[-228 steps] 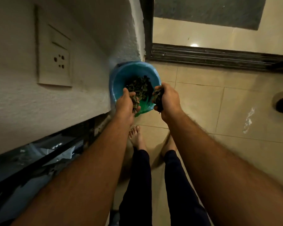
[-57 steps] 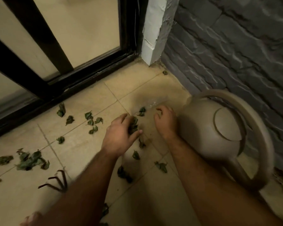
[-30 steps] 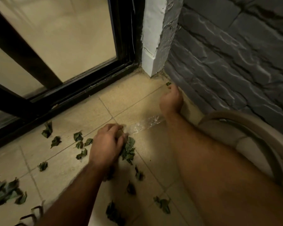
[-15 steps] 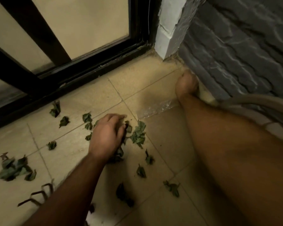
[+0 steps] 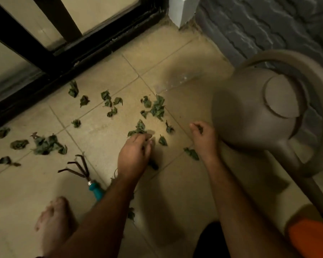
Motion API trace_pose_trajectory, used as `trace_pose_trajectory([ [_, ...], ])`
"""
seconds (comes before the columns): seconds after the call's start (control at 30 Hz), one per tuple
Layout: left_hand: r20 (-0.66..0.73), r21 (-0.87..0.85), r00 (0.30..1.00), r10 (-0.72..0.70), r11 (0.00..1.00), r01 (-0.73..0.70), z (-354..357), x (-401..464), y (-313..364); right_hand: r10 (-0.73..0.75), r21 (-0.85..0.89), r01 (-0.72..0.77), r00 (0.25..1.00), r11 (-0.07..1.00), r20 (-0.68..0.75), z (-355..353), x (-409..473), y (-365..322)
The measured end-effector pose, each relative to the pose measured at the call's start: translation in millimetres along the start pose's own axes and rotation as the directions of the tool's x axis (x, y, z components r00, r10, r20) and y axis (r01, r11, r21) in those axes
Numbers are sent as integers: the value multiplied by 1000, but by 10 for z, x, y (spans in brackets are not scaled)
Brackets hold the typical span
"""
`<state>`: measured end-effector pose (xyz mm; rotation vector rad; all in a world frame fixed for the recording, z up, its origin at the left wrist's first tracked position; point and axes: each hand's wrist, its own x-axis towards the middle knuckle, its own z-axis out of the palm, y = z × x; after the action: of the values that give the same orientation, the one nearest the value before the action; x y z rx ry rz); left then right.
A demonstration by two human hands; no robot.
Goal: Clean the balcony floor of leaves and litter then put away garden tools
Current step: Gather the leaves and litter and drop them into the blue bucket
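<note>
the step in hand reads as the gathering of fallen leaves by hand from the beige tiled balcony floor, with the tools not yet touched; the left hand is low over the tiles near the middle of the floor, its fingers curled down onto a crumpled green leaf at their tips, and it seems to hold a dark bit beneath the palm as well, though the view is too dim and blurred there to be sure; the right hand sits just beside the round tan plastic watering can, fingers curled in on a small dark scrap that looks like a leaf; the scattered green leaves lie mostly between the hands and the black sliding door track along the floor's far edge, with a thicker clump toward the left edge and single leaves close to both wrists; the small hand rake with a teal handle lies on the tiles beside the left forearm, near a bare foot; the next move likely calls for raking the loose leaves together into one handful with both hands, then reaching leftward for the clump, since many pieces remain; only after that would the rake and the watering can by the grey stone wall want putting away.
</note>
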<state>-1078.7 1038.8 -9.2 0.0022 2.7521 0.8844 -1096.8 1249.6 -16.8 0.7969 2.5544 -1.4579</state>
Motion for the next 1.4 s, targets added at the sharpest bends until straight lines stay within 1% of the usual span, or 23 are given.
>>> trace_pose_trajectory([
  [0.1,-11,-29,1000,-10,1000,10,32,-183,-62,-72,-248,61,997,967,-34,-150,-252,272],
  [0.17,-22,-46,999,-31,999,29,13,-266,-98,-52,-355,47,999,934,-5,-190,-382,371],
  [0.27,-60,-54,997,-47,998,44,-27,-351,-147,33,-404,5,995,915,89,-176,-520,421],
  [0.33,-80,-91,993,-85,993,78,-64,-392,-177,62,-448,12,987,894,149,-116,-579,414],
  [0.47,-39,-125,989,-141,983,135,-80,-479,-263,24,-495,62,986,867,165,-28,-636,344],
  [0.53,-12,-129,988,-152,980,149,-62,-559,-300,16,-466,62,987,883,161,-17,-681,322],
  [0.6,14,-127,989,-147,981,148,-19,-641,-322,1,-363,45,992,931,124,-41,-738,323],
  [0.63,32,-128,989,-144,981,147,3,-668,-330,26,-266,4,994,964,111,-58,-772,323],
  [0.67,57,-128,989,-140,981,146,25,-688,-335,96,-112,-83,989,990,110,-72,-810,313],
  [0.7,86,-125,987,-133,982,143,46,-693,-331,203,117,-220,969,969,137,-84,-850,299],
  [0.73,110,-115,986,-122,984,135,67,-698,-330,308,362,-369,926,856,216,-89,-899,276],
  [0.77,121,-94,987,-105,989,117,88,-699,-327,356,552,-469,883,690,305,-84,-945,275],
  [0.8,121,-58,989,-86,994,93,109,-693,-321,362,658,-509,860,554,360,-73,-985,291],
  [0.83,113,-14,991,-67,998,69,119,-690,-318,356,700,-519,853,490,383,-45,-1028,314],
  [0.87,108,32,993,-46,999,43,128,-674,-308,352,717,-516,853,467,385,-13,-1059,332],
  [0.93,122,146,993,7,989,-25,140,-624,-290,355,710,-506,860,490,368,64,-1120,323],
  [1.03,186,306,981,58,945,-114,166,-544,-242,353,599,-482,876,640,329,140,-1136,255],
  [1.13,157,301,985,66,947,-112,192,-524,-210,316,471,-417,906,777,281,217,-1053,177],
  [1.2,85,210,993,76,973,-92,190,-559,-207,299,437,-384,920,814,252,258,-983,83],
  [1.23,48,117,997,58,991,-64,175,-591,-205,295,428,-372,926,823,238,274,-945,24],
  [1.3,-25,-147,996,-81,986,77,106,-661,-175,279,360,-321,946,876,165,325,-859,-76],
  [1.33,-53,-275,983,-175,949,154,78,-679,-164,250,301,-273,962,914,114,373,-814,-111],
  [1.4,-101,-439,942,-321,863,248,44,-672,-161,153,157,-155,988,975,25,508,-748,-138],
])
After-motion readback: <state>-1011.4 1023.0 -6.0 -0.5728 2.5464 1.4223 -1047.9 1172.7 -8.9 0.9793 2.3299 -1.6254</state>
